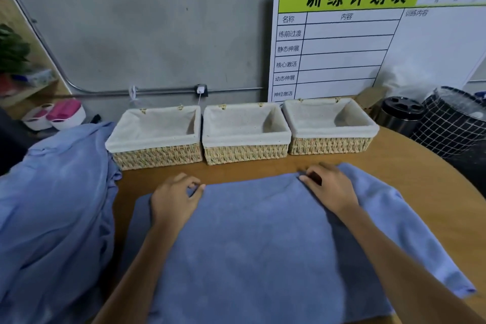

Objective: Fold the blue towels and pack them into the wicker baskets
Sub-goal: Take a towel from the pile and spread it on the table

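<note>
A soft blue terry towel (263, 239) lies spread on the round wooden desk (410, 160), just in front of the middle cloth-lined wicker basket (246, 137). The left hand (173, 202) and right hand (328, 187) each pinch its far edge, set apart. Uneven pulls could skew the fold; the right portion, draped toward the desk's rim, might slide off.

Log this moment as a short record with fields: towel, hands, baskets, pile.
towel: blue terry towel spread flat on the round wooden table
left hand: pinches the towel's far edge
right hand: pinches the far edge
baskets: three cloth-lined wicker baskets in a row, nothing inside
pile: unfolded blue towels heaped at left
</note>
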Demonstrator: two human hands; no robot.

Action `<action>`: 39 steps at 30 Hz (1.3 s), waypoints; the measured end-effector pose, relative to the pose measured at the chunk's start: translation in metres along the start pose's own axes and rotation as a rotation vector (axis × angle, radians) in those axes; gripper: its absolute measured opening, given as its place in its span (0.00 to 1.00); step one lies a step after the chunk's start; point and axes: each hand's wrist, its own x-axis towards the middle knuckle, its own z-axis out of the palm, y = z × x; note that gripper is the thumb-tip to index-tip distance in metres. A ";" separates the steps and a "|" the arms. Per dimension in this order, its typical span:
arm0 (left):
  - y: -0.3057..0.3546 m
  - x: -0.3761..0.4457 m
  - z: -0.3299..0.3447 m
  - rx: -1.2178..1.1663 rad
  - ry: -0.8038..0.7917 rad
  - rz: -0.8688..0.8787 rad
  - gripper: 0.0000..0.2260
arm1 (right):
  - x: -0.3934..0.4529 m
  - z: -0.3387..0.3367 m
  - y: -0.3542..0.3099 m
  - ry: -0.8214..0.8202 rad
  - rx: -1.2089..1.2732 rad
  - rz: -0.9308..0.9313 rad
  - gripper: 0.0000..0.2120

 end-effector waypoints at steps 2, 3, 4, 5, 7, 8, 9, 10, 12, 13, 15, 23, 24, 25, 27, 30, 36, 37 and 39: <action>0.003 -0.007 -0.008 0.042 -0.055 0.063 0.13 | -0.001 0.000 -0.002 0.006 -0.003 0.020 0.10; 0.005 -0.014 -0.011 0.070 -0.084 0.075 0.18 | 0.000 0.000 -0.003 0.009 -0.004 0.030 0.10; 0.008 -0.024 -0.014 0.094 -0.116 0.066 0.22 | 0.000 0.000 -0.004 0.010 -0.003 0.041 0.10; 0.010 -0.036 -0.017 0.115 -0.154 0.048 0.25 | 0.001 0.000 -0.005 0.011 0.001 0.053 0.10; 0.012 -0.054 -0.019 0.148 -0.274 0.027 0.32 | 0.001 -0.001 -0.006 0.015 0.000 0.072 0.09; 0.009 -0.056 -0.019 0.132 -0.370 0.019 0.35 | 0.000 -0.001 -0.006 0.015 -0.006 0.079 0.09; 0.005 -0.054 -0.020 0.100 -0.444 0.013 0.37 | 0.000 -0.001 -0.007 0.015 -0.016 0.084 0.09; 0.004 -0.049 -0.018 0.073 -0.477 0.017 0.39 | 0.000 -0.002 -0.005 0.013 -0.031 0.091 0.09; -0.001 -0.040 -0.020 0.064 -0.486 0.042 0.40 | 0.000 -0.002 -0.008 0.020 -0.046 0.091 0.09; -0.002 -0.039 -0.021 0.061 -0.492 0.052 0.40 | -0.001 -0.003 -0.008 0.028 -0.051 0.087 0.09; -0.002 -0.039 -0.025 0.044 -0.447 0.063 0.37 | -0.002 -0.003 -0.009 0.049 -0.069 0.077 0.10; -0.012 -0.076 -0.042 -0.029 -0.405 -0.032 0.23 | -0.002 0.001 -0.003 0.060 -0.075 -0.001 0.12; -0.014 -0.078 -0.044 -0.106 -0.345 -0.029 0.21 | -0.001 0.001 -0.002 0.068 -0.073 -0.009 0.12; -0.015 -0.079 -0.046 -0.144 -0.295 -0.023 0.20 | 0.000 0.001 -0.001 0.077 -0.073 -0.012 0.12; -0.017 -0.081 -0.047 -0.057 -0.305 0.014 0.22 | -0.001 0.002 0.000 0.083 -0.080 -0.021 0.13; -0.011 -0.081 -0.045 0.108 -0.454 0.019 0.25 | -0.001 0.001 -0.002 0.095 -0.097 -0.032 0.15; -0.010 -0.080 -0.042 0.080 -0.425 0.006 0.27 | -0.015 0.004 -0.063 0.203 -0.067 -0.281 0.17; -0.011 -0.082 -0.042 0.051 -0.388 0.007 0.25 | -0.018 0.009 -0.084 0.130 -0.012 -0.339 0.19; -0.012 -0.083 -0.043 -0.052 -0.272 0.016 0.22 | -0.026 0.025 -0.120 -0.053 0.040 -0.402 0.23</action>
